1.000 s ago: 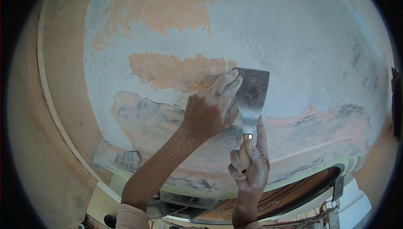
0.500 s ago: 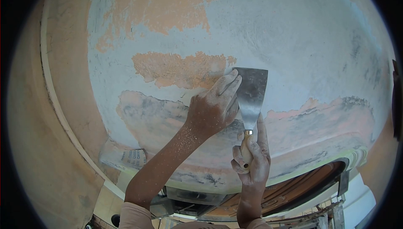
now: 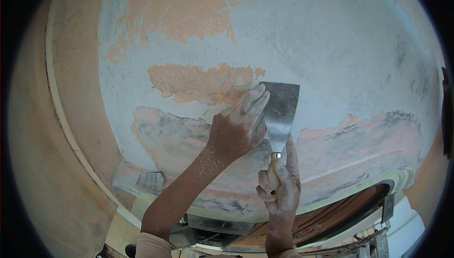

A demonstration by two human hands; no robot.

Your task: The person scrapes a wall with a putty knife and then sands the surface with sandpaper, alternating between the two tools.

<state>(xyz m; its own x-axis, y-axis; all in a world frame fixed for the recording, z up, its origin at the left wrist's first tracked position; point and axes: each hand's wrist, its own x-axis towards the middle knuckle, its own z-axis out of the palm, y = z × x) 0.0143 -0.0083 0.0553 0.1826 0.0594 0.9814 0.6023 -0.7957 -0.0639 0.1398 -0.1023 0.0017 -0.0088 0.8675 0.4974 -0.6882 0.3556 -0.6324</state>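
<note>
A wide metal scraper [image 3: 281, 111] with a pale handle lies against the patchy wall [image 3: 307, 35], blade upward. Its handle is gripped by my right hand [image 3: 283, 182], the fingers wrapped round it. My left hand [image 3: 241, 123], dusty with powder, has its fingertips pressed together at the blade's left edge; whether it grips the blade cannot be made out. Just left of the blade is a rough peach patch [image 3: 203, 84] where the pale coating is gone. Dust specks cover my left forearm.
A piece of printed sandpaper [image 3: 151, 181] rests on the ledge at the lower left. Below the wall is a brown arched panel [image 3: 326, 217] with a dark frame. A pale curved trim strip [image 3: 71, 135] runs down the left side.
The scraper and my right hand have moved slightly down and to the left in view. My left hand has shifted a little down with the blade's edge.
</note>
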